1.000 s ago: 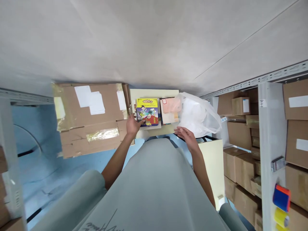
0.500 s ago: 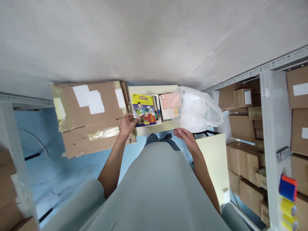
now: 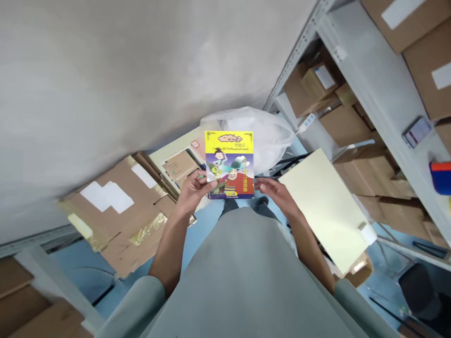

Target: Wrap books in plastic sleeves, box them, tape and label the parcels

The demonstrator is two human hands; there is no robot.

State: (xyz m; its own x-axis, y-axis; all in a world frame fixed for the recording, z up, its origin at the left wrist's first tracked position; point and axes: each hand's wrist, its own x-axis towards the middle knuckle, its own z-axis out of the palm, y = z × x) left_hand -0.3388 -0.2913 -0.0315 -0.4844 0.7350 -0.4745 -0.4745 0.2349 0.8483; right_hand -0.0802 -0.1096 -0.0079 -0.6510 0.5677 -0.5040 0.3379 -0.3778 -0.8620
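A comic-style book (image 3: 229, 164) with a yellow and purple cartoon cover is held up in front of me. At its lower left edge my left hand (image 3: 194, 188) grips it, thumb on the cover and fingers behind. My right hand (image 3: 275, 191) is at the lower right edge, its bent fingertips pinching the border. On the narrow cream table behind lies a brown-covered book (image 3: 181, 167) on other books. Partly covered by the held book is a white plastic bag (image 3: 269, 141).
Flattened cardboard boxes (image 3: 116, 206) with tape and white labels lie to the left. A cream tabletop (image 3: 326, 206) stands to the right. Metal shelving (image 3: 366, 80) with cartons (image 3: 347, 126) and a phone-like device (image 3: 417, 131) rises at the far right.
The cartoon book has been lifted off the stack and moved right and toward me. My right hand has come to its edge. The view has turned right, and the brown-covered book now shows.
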